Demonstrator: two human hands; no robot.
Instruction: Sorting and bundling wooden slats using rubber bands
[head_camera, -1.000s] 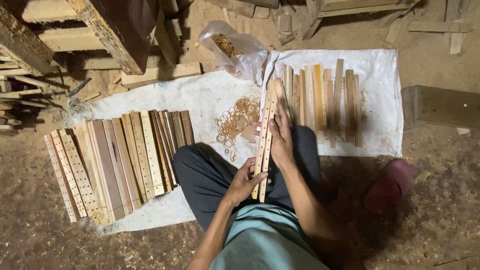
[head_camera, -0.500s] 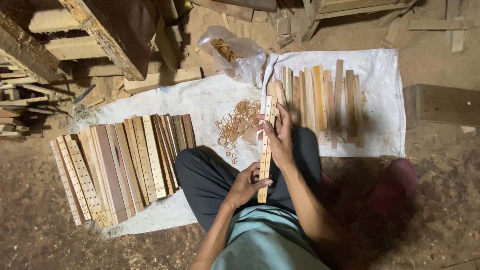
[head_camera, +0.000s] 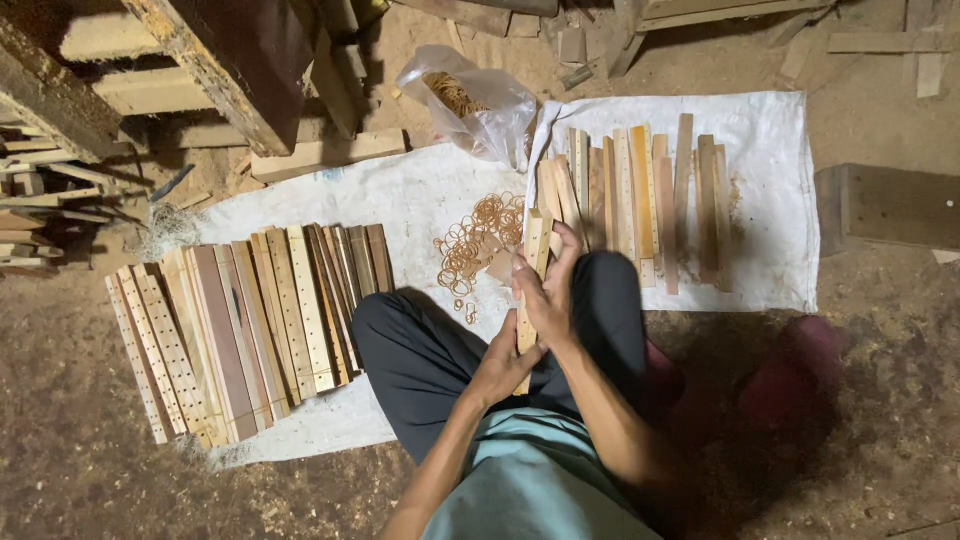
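Fingers of the right hand (head_camera: 548, 295) were curled closed around the upper part of a bundle of wooden slats (head_camera: 532, 275), with one fingertip raised against the bundle's top end. The left hand (head_camera: 500, 365) was closed on the lower part of the same bundle, its fingers wrapped underneath and mostly hidden from the head view. The bundle stood nearly lengthwise away from the person, tilted slightly, above the lap and between the knees of dark trousers (head_camera: 420, 360).

Just beyond the bundle's top end, a loose scatter of rubber bands (head_camera: 475, 240) lay on a white woven sheet (head_camera: 400, 190) spread over the dirt floor. A clear plastic bag (head_camera: 470, 100) holding more bands sat at the sheet's far edge.

To the person's right, a row of plain slats (head_camera: 640, 195) lay side by side on the sheet, near the right hand but apart from it. To the person's left, a larger row of slats (head_camera: 240, 325), several with lines of small holes, lay packed edge to edge, well apart from both hands.

Rough timber beams (head_camera: 220, 70) were stacked beyond the sheet on the left, and a single wooden block (head_camera: 890, 205) lay on the floor at the right.
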